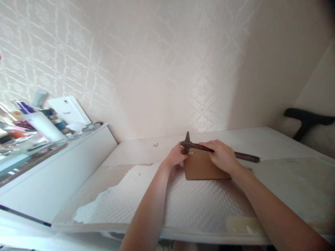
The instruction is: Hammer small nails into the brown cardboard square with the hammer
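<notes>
A hammer point(197, 146) with a dark, worn head and handle lies level over a brown board point(206, 167). My right hand point(223, 155) is closed round the middle of its handle, and the handle's end sticks out to the right. Beside the hammer head, at the board's far left corner, is my left hand point(178, 156) with its fingers bent together; the hammer head partly covers the fingertips, and what they pinch is too small to make out. Small pale bits point(191, 153) and a few dark dots point(196, 152) show on the board near the head.
White quilted paper point(112, 202) lies under the board on a white table point(136, 151). Several small metal bits point(155, 144) lie farther back. To the left stands a white cabinet point(65, 167) crowded with tubes and bottles. A black armrest point(309, 118) is at the right.
</notes>
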Available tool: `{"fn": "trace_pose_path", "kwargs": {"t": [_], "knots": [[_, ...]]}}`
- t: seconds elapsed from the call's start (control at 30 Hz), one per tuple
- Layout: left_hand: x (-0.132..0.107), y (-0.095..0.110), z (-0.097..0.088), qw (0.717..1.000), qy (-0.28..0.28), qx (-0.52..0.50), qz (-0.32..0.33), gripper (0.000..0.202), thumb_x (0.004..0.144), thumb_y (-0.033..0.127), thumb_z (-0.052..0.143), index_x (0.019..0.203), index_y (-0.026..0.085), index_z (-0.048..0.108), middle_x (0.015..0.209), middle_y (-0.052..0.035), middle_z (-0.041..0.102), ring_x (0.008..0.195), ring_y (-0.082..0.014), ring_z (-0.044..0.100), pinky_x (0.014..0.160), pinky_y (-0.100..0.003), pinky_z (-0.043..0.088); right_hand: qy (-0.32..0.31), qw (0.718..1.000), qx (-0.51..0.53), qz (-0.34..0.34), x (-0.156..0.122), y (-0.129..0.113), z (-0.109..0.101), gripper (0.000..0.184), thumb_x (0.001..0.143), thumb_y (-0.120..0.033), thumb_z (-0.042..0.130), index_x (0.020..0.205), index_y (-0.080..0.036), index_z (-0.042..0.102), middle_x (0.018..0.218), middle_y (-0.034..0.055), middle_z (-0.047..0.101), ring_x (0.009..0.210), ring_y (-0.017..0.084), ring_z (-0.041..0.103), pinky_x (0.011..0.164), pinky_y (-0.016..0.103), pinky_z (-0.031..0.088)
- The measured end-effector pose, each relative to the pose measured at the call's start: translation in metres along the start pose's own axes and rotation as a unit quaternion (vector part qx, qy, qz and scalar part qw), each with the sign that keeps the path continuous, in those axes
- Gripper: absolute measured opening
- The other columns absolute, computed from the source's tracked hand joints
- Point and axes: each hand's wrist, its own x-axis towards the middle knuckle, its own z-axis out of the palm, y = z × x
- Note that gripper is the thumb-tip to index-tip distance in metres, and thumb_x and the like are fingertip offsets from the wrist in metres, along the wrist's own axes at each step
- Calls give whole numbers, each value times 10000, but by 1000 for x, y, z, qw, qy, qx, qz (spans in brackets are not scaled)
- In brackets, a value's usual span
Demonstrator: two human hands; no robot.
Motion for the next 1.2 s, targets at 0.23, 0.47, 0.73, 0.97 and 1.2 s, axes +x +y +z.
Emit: {"fn": "trace_pose_path", "kwargs": {"t": [0.23, 0.47, 0.73, 0.97, 1.2], "knots": [[-1, 1, -1, 1000, -8, 14, -5, 477, 601, 60, 619, 1041, 147, 458, 852, -40, 618, 781, -152, 579, 714, -267, 447, 4, 1000, -8, 1, 0, 0, -1, 460, 716, -23, 461, 1073, -282, 589, 984, -27, 642, 887, 176, 522, 670, 266, 417], [0, 0, -1, 999, -24, 26, -8, 502, 619, 61, 598, 1082, 150, 424, 842, -39, 611, 759, -143, 577, 686, -252, 447, 2, 1000, -5, 5, 0, 0, -3, 460, 723, -25, 448, 1080, -278, 592, 982, -17, 643, 877, 179, 525, 664, 275, 426], [0, -2, 0, 999, -19, 39, 6, 471, 606, 15, 531, 1047, 149, 435, 839, -37, 610, 738, -138, 572, 657, -245, 440, 1, 1000, -5, 6, 1, 0, -4, 467, 720, -23, 446, 1074, -288, 595, 980, -21, 644, 877, 179, 528, 670, 277, 427], [1, -2, 1, 999, -19, 25, 5, 459, 597, 7, 515, 1029, 140, 433, 861, -44, 611, 763, -139, 575, 660, -241, 439, 0, 1000, 0, -2, 0, -1, -4, 463, 719, -27, 447, 1077, -280, 596, 983, -17, 642, 879, 180, 526, 679, 277, 424], [1, -4, -1, 999, -28, 15, 1, 465, 599, -4, 494, 1037, 139, 430, 821, -33, 616, 747, -135, 577, 641, -233, 438, 0, 1000, -1, -1, 1, 0, -5, 465, 719, -26, 450, 1077, -284, 596, 982, -19, 644, 880, 180, 526, 680, 279, 428]]}}
